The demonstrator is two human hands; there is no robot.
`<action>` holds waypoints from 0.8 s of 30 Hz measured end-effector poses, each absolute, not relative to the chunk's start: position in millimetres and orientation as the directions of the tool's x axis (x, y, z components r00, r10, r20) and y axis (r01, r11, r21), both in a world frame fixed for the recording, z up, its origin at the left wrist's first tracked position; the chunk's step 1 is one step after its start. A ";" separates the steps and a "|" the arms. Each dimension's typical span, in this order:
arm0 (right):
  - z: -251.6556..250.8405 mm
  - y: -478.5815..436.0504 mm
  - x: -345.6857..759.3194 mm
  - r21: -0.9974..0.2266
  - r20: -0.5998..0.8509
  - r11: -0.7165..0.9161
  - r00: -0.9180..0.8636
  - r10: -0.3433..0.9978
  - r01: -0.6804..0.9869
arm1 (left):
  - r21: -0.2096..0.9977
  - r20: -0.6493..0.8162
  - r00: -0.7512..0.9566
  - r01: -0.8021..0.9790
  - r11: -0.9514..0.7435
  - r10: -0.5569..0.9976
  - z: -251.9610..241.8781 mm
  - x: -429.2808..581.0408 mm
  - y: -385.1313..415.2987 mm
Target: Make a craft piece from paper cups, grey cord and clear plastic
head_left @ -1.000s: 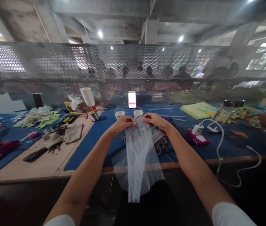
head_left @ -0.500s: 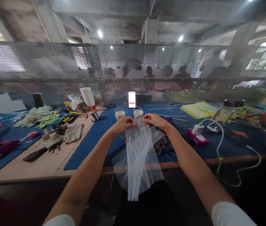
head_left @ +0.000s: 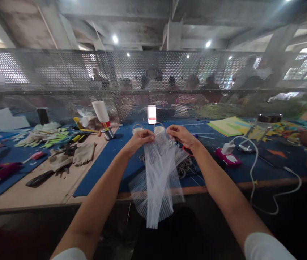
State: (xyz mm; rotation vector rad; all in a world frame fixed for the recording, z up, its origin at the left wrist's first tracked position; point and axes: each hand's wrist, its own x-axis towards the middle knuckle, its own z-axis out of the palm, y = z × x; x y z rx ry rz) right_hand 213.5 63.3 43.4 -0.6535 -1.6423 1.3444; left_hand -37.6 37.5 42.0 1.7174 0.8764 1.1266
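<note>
Left hand: the bare left hand (head_left: 139, 140) pinches the upper edge of a white, sheer, finely pleated sheet (head_left: 157, 173) between thumb and fingers.
Right hand: the bare right hand (head_left: 183, 135) has bent fingertips at the sheet's upper right edge; whether they grip it cannot be told.
Pleated sheet: hangs below both hands in overlapping fans, in front of the bench edge.
Change noted: over the last half second both hands rise slightly, and the sheet's lower tip comes up too. In my judgement the upper edge is being adjusted.
Behind hands: two small white cups with thin loop handles (head_left: 159, 129), on a dark blue mat (head_left: 101, 162).
Beside sheet: a tangle of grey cord (head_left: 184, 168).
Further right: a purple power strip (head_left: 227, 157).
Further left: crumpled beige gloves (head_left: 85, 153).
Rear: a perforated metal screen (head_left: 69, 79).
</note>
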 end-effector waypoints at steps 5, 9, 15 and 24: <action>45.3 62.6 214.4 -0.938 0.346 0.280 -0.470 0.812 -0.206 | 0.921 0.365 0.314 0.017 -0.390 0.876 44.5 -38.0 34.4; 48.0 59.5 213.9 -0.935 0.351 0.280 -0.462 0.815 -0.217 | 0.912 0.395 0.292 -0.015 -0.409 0.871 46.2 -37.9 31.0; 48.6 59.6 213.3 -0.930 0.361 0.283 -0.438 0.823 -0.235 | 0.900 0.422 0.252 -0.001 -0.436 0.871 48.6 -37.7 28.3; 47.0 62.2 214.6 -0.929 0.366 0.300 -0.427 0.827 -0.214 | 0.905 0.416 0.236 -0.019 -0.424 0.878 47.5 -36.3 29.3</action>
